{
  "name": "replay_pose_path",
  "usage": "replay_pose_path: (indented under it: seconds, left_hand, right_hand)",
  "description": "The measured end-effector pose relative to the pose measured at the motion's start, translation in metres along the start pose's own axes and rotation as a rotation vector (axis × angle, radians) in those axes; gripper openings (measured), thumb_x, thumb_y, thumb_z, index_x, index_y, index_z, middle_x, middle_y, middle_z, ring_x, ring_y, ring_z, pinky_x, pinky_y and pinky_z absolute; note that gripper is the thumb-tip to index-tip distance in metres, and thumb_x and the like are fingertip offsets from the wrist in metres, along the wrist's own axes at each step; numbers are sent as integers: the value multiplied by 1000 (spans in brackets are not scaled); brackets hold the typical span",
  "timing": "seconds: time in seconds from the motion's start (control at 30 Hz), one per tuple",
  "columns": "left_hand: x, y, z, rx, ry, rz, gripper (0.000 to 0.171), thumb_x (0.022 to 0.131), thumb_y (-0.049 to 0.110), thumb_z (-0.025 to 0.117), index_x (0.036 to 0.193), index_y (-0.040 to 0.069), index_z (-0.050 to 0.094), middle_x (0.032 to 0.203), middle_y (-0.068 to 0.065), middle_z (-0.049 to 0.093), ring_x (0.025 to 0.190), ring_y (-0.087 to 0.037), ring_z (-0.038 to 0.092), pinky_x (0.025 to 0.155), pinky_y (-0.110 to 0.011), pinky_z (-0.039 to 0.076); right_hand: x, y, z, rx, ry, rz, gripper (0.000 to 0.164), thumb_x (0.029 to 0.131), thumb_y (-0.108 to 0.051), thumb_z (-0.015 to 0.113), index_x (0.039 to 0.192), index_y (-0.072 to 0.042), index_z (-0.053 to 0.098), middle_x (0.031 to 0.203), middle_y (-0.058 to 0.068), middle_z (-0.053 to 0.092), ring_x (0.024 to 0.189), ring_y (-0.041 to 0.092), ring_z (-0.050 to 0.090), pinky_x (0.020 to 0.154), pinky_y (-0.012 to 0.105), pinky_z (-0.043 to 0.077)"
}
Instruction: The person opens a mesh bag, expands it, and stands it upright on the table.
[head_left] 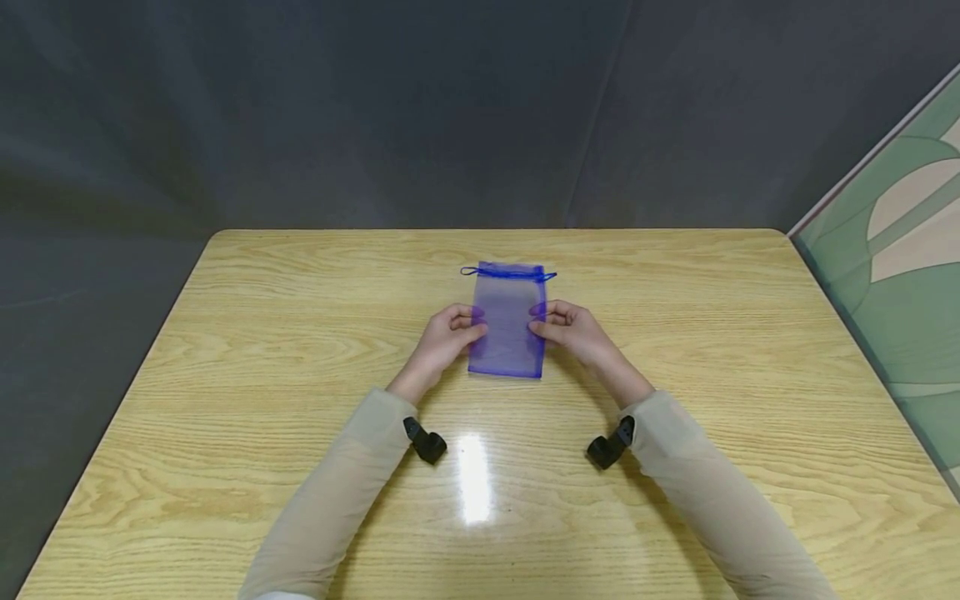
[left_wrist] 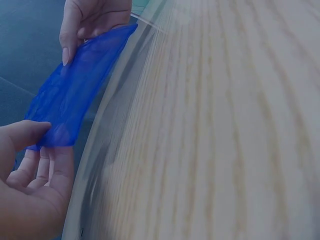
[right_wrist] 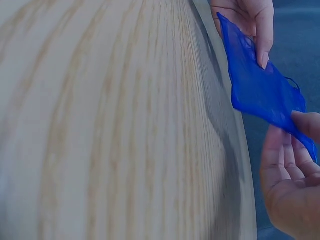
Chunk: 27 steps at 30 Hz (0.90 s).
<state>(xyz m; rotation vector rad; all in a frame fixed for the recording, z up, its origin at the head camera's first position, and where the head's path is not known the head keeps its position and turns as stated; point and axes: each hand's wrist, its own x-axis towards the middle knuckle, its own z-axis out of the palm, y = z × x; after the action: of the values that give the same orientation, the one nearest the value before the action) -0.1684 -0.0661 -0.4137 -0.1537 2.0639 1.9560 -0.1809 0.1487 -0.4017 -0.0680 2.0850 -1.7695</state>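
Observation:
A sheer blue drawstring pouch (head_left: 508,333) is stretched flat between both hands, its corded end pointing away from the person. My left hand (head_left: 448,337) pinches its left edge, thumb on top and fingers beneath. On the opposite edge, my right hand (head_left: 573,332) pinches the mesh the same way. In the left wrist view the pouch (left_wrist: 80,85) appears raised off the table, and the right wrist view shows the pouch (right_wrist: 265,87) held between thumbs and fingers too. Fingers under the mesh show faintly through it.
The wood-grain table (head_left: 300,333) spreads around the hands, with a bright light reflection near its front. Behind it hangs a dark grey curtain (head_left: 420,117). A green and beige patterned panel (head_left: 900,275) stands along the right side. Each sleeve carries a small black wrist camera (head_left: 426,442).

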Motion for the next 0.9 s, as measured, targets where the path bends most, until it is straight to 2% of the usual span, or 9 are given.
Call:
replay_pose_path:
  seconds: [0.2, 0.37, 0.53, 0.7, 0.9]
  left_hand:
    - [0, 0, 0, 5, 43, 34, 27, 90, 5, 62, 116, -1, 58, 95, -2, 61, 78, -7, 56, 67, -17, 50]
    - [1, 1, 0, 13, 76, 63, 28, 90, 4, 62, 117, -2, 57, 103, -8, 62, 86, -9, 56, 76, -17, 50]
    - [1, 1, -1, 2, 89, 72, 29, 91, 5, 61, 119, -2, 57, 104, -7, 60, 90, -9, 56, 80, -18, 50]
    - [2, 1, -1, 14, 71, 57, 30, 90, 6, 62, 120, 0, 57, 104, -9, 64, 87, -8, 58, 79, -17, 50]
    - [-1, 1, 0, -15, -19, 21, 37, 90, 4, 62, 125, 1, 54, 101, -9, 66, 79, -7, 60, 75, -23, 56]
  right_hand:
    - [-1, 2, -1, 9, -60, 27, 26, 92, -3, 58, 116, 6, 52, 76, -13, 64, 75, 1, 62, 70, 16, 56]
    - [0, 2, -1, 1, -113, 49, 31, 91, -1, 58, 120, 8, 49, 78, -14, 65, 75, 1, 63, 71, 16, 56]
    - [-1, 4, -1, -20, -152, 54, 31, 91, 1, 57, 119, 9, 48, 78, -13, 65, 75, 0, 63, 71, 16, 57]
    - [-2, 3, -1, -21, -95, 48, 27, 91, 1, 57, 116, 8, 50, 76, -14, 64, 72, 1, 63, 69, 15, 56]
    - [-1, -1, -2, -43, 17, 38, 29, 91, -2, 59, 117, 7, 52, 74, -19, 62, 71, -2, 61, 68, 12, 54]
